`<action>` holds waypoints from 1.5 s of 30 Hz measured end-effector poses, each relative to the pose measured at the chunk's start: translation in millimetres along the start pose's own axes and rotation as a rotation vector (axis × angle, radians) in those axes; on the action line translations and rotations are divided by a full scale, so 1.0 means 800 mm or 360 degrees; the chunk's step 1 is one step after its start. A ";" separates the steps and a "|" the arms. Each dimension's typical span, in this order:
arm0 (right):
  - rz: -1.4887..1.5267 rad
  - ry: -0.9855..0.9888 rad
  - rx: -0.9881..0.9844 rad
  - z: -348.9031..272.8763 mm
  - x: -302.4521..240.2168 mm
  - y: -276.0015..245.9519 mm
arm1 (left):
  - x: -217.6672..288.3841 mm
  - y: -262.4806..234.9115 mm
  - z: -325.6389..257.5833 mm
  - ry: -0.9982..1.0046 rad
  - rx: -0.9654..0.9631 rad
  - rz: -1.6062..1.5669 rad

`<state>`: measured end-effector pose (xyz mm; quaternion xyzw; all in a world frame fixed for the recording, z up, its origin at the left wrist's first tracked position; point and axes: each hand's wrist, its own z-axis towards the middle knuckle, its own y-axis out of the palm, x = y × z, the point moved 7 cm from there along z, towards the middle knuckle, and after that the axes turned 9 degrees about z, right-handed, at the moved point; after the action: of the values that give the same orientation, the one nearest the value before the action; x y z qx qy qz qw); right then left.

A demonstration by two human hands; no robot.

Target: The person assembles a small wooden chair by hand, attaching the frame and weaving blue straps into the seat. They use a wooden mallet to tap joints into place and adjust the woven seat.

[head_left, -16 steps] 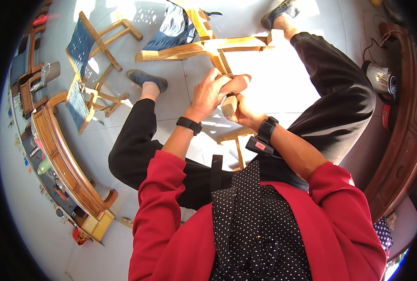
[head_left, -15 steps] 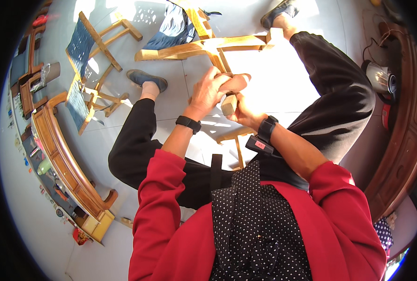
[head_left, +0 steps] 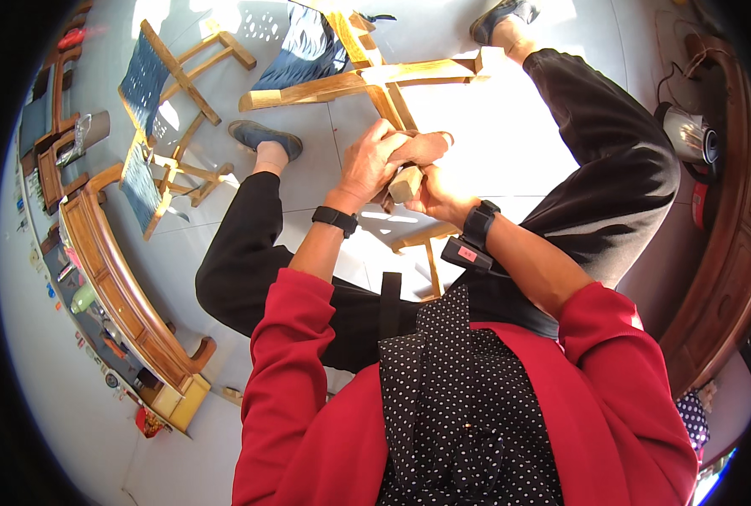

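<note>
Between my knees, my left hand (head_left: 365,164) is closed over a curled brown sheet-like piece (head_left: 424,148), pressed against a wooden bar; its exact kind is unclear. The bar's squared end (head_left: 405,184) points toward me and belongs to a folding stool frame (head_left: 384,97). My right hand (head_left: 439,198) grips this bar from the right, close to its end, its fingers partly hidden. The frame's crossed wooden pieces stretch away from me, with a blue woven seat (head_left: 304,55) attached at the far left.
A second wooden folding stool with blue webbing (head_left: 143,93) lies on the floor at left. A wooden cabinet (head_left: 114,278) holding small items stands left; a dark wooden one (head_left: 717,244) stands right, beside a white cylindrical object (head_left: 688,135). Another wooden frame piece (head_left: 430,253) sits below my hands.
The squared bar end has shifted slightly left and up, and a little of the brown piece's position has changed. Both hands keep their hold; the stool frame has moved slightly.
</note>
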<state>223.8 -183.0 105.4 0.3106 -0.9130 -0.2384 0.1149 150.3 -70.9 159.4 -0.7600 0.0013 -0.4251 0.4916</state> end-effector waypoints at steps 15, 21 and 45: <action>0.0006 0.0003 -0.0130 0.015 -0.003 -0.002 | -0.001 0.002 -0.005 -0.0133 -0.0019 -0.0074; 0.0104 0.0039 -0.0116 0.022 -0.002 -0.002 | -0.028 -0.001 0.021 -0.0199 0.0021 0.0106; 0.0112 0.0058 -0.0157 0.014 -0.010 0.006 | -0.023 -0.002 0.011 -0.0260 -0.0341 -0.0312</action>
<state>223.6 -170.3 97.5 0.2766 -0.9082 -0.2732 0.1548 143.7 -55.3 147.5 -0.8367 -0.0674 -0.4052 0.3624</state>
